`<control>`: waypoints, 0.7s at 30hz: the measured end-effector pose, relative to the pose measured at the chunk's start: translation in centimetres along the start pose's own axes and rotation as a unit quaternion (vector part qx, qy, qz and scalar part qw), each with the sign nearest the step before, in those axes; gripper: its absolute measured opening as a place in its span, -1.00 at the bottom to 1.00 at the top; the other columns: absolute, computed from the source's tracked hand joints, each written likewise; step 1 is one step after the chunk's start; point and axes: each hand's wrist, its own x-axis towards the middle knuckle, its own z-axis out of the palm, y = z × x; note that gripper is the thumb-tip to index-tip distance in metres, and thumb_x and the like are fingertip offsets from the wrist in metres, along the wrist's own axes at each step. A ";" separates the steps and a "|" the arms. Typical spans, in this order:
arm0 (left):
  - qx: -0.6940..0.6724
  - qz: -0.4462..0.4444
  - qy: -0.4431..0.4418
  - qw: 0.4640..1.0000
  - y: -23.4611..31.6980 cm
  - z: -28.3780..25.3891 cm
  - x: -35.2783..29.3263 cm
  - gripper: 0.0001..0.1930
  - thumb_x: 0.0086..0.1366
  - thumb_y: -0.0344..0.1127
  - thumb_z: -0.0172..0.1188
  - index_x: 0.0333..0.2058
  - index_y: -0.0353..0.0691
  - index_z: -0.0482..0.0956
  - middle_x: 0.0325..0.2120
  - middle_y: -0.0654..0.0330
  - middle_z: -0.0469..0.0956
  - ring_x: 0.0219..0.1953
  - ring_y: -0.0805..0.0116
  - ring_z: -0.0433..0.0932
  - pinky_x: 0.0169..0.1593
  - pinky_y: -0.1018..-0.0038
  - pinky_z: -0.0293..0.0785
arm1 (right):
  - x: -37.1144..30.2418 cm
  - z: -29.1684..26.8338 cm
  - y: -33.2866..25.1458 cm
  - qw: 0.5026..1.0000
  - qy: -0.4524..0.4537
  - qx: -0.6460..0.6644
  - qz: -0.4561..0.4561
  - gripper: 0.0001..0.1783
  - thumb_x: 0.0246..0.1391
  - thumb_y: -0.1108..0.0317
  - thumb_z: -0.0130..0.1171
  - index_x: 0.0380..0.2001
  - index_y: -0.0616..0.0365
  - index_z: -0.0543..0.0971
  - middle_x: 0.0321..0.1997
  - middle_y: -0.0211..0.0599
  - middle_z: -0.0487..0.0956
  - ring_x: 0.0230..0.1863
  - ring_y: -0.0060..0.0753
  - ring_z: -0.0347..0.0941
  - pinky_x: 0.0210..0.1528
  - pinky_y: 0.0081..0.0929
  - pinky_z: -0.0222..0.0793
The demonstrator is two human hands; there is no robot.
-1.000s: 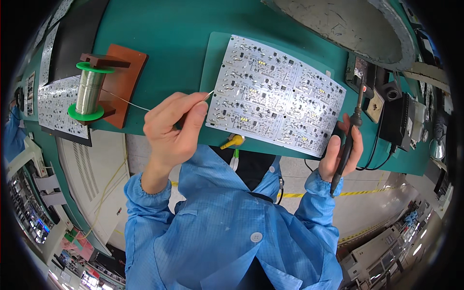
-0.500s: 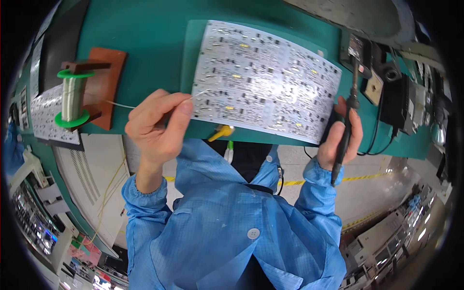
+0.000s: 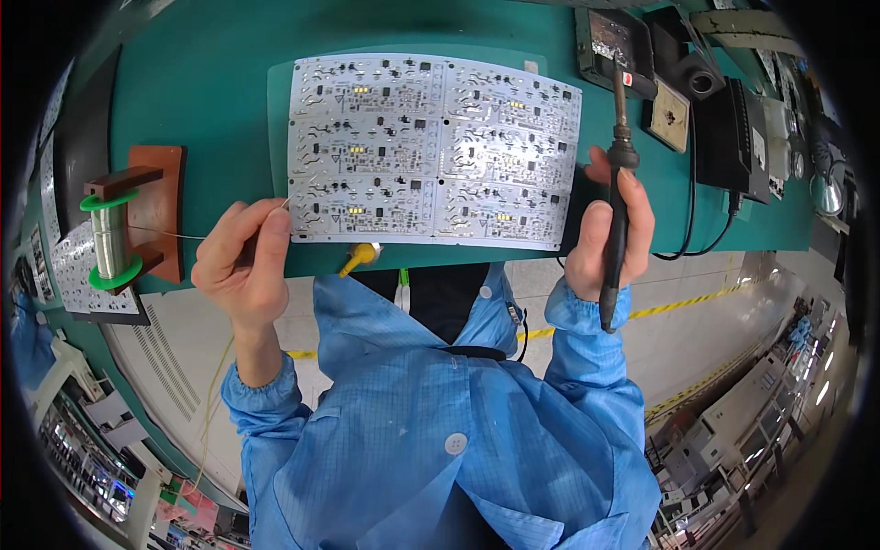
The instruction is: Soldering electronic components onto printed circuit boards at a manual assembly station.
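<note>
My left hand pinches a thin solder wire between thumb and index finger at the lower left corner of a white circuit board panel. The wire runs back to a solder spool with green flanges on a brown stand. In my right hand is a black-handled soldering iron, held upright beyond the panel's right edge. Its tip reaches over a dark metal tray at the upper right. The panel, covered with small components, lies flat on the green mat.
Right of the tray are a yellowish sponge, an iron holder and a black box with a cable. A yellow knob sits at the bench's front edge. More boards lie at the far left.
The whole view has shifted, so the panel, spool and tray appear farther left and the panel looks straighter. Both hands keep their holds, and the iron's tip is still at the tray.
</note>
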 end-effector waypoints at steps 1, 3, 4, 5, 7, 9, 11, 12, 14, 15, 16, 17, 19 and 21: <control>0.004 0.007 -0.001 1.000 0.0 0.0 0.0 -0.91 0.09 -0.64 0.19 -0.38 -0.46 0.58 -0.67 0.31 0.39 -0.63 0.64 0.23 -0.56 0.70 0.05 | 0.0 -0.1 0.0 1.000 -0.014 -0.007 0.003 -0.58 0.17 0.38 -0.01 0.08 0.31 0.32 -0.05 0.23 0.50 -0.04 -0.07 0.48 0.08 -0.17 0.34; 0.008 0.015 -0.003 1.000 0.0 0.0 0.1 -0.91 0.09 -0.64 0.19 -0.38 -0.46 0.58 -0.67 0.31 0.39 -0.63 0.64 0.23 -0.56 0.70 0.05 | 0.0 -0.2 0.0 1.000 -0.014 -0.009 0.005 -0.58 0.17 0.36 0.00 0.08 0.30 0.32 -0.06 0.20 0.51 -0.05 -0.09 0.48 0.06 -0.19 0.34; 0.011 0.015 -0.004 1.000 0.1 0.1 0.1 -0.91 0.09 -0.65 0.18 -0.38 -0.46 0.58 -0.67 0.31 0.39 -0.63 0.64 0.22 -0.55 0.70 0.05 | 0.0 -0.2 -0.1 1.000 -0.016 -0.012 0.005 -0.57 0.17 0.35 0.01 0.08 0.30 0.32 -0.07 0.17 0.51 -0.07 -0.12 0.48 0.05 -0.21 0.35; 0.015 0.015 -0.004 1.000 0.2 0.1 0.2 -0.92 0.10 -0.65 0.18 -0.38 -0.46 0.58 -0.67 0.31 0.38 -0.62 0.64 0.22 -0.55 0.70 0.04 | 0.0 -0.3 -0.1 1.000 -0.014 -0.012 0.006 -0.57 0.17 0.35 0.01 0.08 0.30 0.32 -0.07 0.17 0.51 -0.07 -0.12 0.48 0.05 -0.21 0.35; 0.017 0.015 0.000 1.000 0.3 0.0 0.2 -0.91 0.08 -0.66 0.18 -0.39 -0.45 0.58 -0.66 0.29 0.40 -0.62 0.63 0.26 -0.55 0.70 0.09 | -0.1 -0.5 -0.2 0.999 -0.009 -0.029 0.012 -0.57 0.18 0.32 0.03 0.06 0.30 0.34 -0.12 0.10 0.53 -0.11 -0.17 0.48 0.01 -0.26 0.36; 0.017 0.015 0.004 1.000 0.6 0.2 0.2 -0.89 0.05 -0.67 0.19 -0.40 -0.45 0.58 -0.66 0.27 0.42 -0.61 0.61 0.30 -0.55 0.69 0.13 | 0.0 -0.4 -0.4 0.999 -0.001 -0.029 0.014 -0.59 0.19 0.30 0.02 0.04 0.30 0.36 -0.14 0.07 0.52 -0.12 -0.18 0.48 0.00 -0.27 0.36; 0.099 0.119 0.011 0.988 2.0 1.0 0.4 -0.84 -0.06 -0.67 0.25 -0.43 -0.40 0.59 -0.64 0.22 0.47 -0.62 0.52 0.40 -0.56 0.64 0.25 | 0.3 -0.7 -0.6 0.999 0.007 -0.028 0.016 -0.60 0.19 0.27 0.02 0.02 0.30 0.39 -0.17 0.04 0.52 -0.13 -0.19 0.48 -0.01 -0.27 0.35; 0.099 0.119 0.011 0.988 2.9 1.4 0.2 -0.84 -0.06 -0.67 0.25 -0.43 -0.40 0.59 -0.64 0.22 0.47 -0.62 0.52 0.40 -0.56 0.64 0.25 | 0.4 -1.1 -0.9 1.000 0.000 -0.011 0.021 -0.60 0.20 0.23 0.01 -0.01 0.30 0.41 -0.18 0.04 0.52 -0.14 -0.19 0.47 -0.02 -0.28 0.35; 0.105 0.154 -0.077 0.980 4.9 2.6 0.1 -0.77 -0.20 -0.64 0.30 -0.46 -0.33 0.60 -0.61 0.20 0.50 -0.65 0.39 0.46 -0.59 0.57 0.33 | 0.5 -2.0 -1.7 0.999 0.004 0.020 0.034 -0.59 0.21 0.13 -0.01 -0.08 0.28 0.45 -0.22 0.04 0.52 -0.22 -0.19 0.46 -0.07 -0.27 0.33; 0.107 0.153 -0.076 0.980 5.5 3.3 0.3 -0.77 -0.20 -0.64 0.30 -0.46 -0.33 0.60 -0.61 0.20 0.50 -0.65 0.39 0.46 -0.59 0.57 0.33 | 0.7 -2.3 -1.9 0.998 0.016 0.051 0.019 -0.62 0.16 0.15 0.06 -0.15 0.28 0.48 -0.37 -0.05 0.53 -0.31 -0.22 0.45 -0.11 -0.22 0.34; 0.101 0.181 -0.095 0.974 6.0 4.2 0.6 -0.76 -0.23 -0.61 0.32 -0.47 -0.29 0.60 -0.62 0.21 0.49 -0.67 0.37 0.44 -0.62 0.56 0.31 | 1.1 -2.6 -2.1 0.996 0.028 0.081 0.005 -0.65 0.11 0.18 0.12 -0.21 0.28 0.50 -0.52 -0.14 0.55 -0.40 -0.26 0.45 -0.16 -0.17 0.35; 0.095 0.209 -0.115 0.966 6.3 5.0 0.9 -0.76 -0.26 -0.58 0.33 -0.49 -0.26 0.60 -0.63 0.23 0.47 -0.70 0.34 0.42 -0.64 0.55 0.29 | 1.6 -2.8 -2.8 0.995 0.028 0.098 0.011 -0.68 0.07 0.18 0.17 -0.29 0.24 0.51 -0.61 -0.23 0.50 -0.47 -0.29 0.40 -0.15 -0.10 0.32; 0.091 0.227 -0.117 0.962 6.3 6.6 1.1 -0.76 -0.26 -0.55 0.33 -0.49 -0.24 0.59 -0.64 0.25 0.44 -0.70 0.36 0.40 -0.65 0.54 0.27 | 2.1 -3.8 -3.8 0.996 -0.014 0.088 0.009 -0.68 0.04 0.17 0.19 -0.32 0.24 0.51 -0.62 -0.26 0.48 -0.50 -0.30 0.38 -0.16 -0.11 0.32; 0.086 0.247 -0.122 0.958 6.1 8.1 1.2 -0.77 -0.27 -0.53 0.32 -0.50 -0.22 0.59 -0.65 0.27 0.41 -0.71 0.38 0.38 -0.67 0.54 0.24 | 2.5 -4.1 -4.7 0.995 -0.046 0.084 0.013 -0.73 -0.09 0.22 0.27 -0.46 0.21 0.53 -0.67 -0.32 0.42 -0.58 -0.32 0.32 -0.20 -0.13 0.30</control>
